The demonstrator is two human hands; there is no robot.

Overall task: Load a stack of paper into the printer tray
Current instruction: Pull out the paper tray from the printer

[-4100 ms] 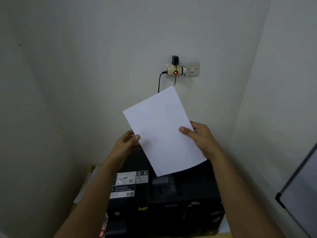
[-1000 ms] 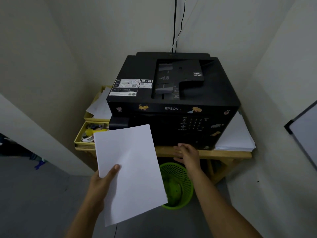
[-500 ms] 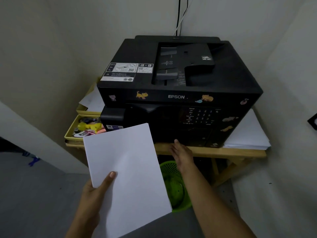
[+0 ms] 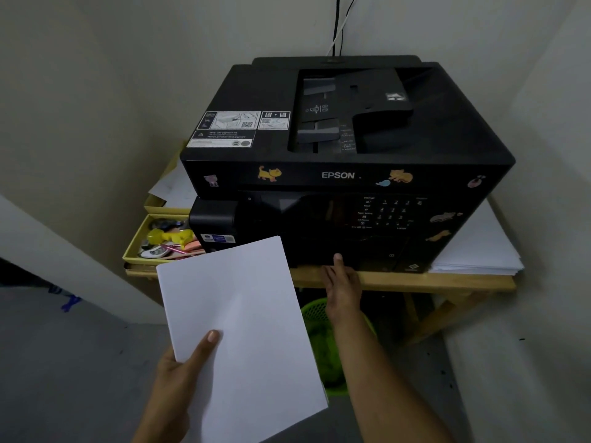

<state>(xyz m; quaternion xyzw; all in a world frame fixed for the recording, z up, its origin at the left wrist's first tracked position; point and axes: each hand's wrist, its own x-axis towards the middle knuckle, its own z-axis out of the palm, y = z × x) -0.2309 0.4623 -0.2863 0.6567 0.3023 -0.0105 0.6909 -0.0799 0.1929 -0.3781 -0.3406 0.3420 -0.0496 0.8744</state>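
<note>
Tray front sits low on the printer (image 4: pixel 345 174): your right hand (image 4: pixel 342 282), fingers extended, touches it. Pull straight out while your left hand (image 4: pixel 179 372) grips the paper stack (image 4: pixel 243 314) level.

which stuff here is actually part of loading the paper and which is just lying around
Part of the job:
- paper stack, held by the left hand
- Epson printer
- right hand, fingers at the printer's lower front edge

Just lying about:
- loose white sheets beside the printer
- yellow tray of small items
- green wastebasket
- wooden table
</note>
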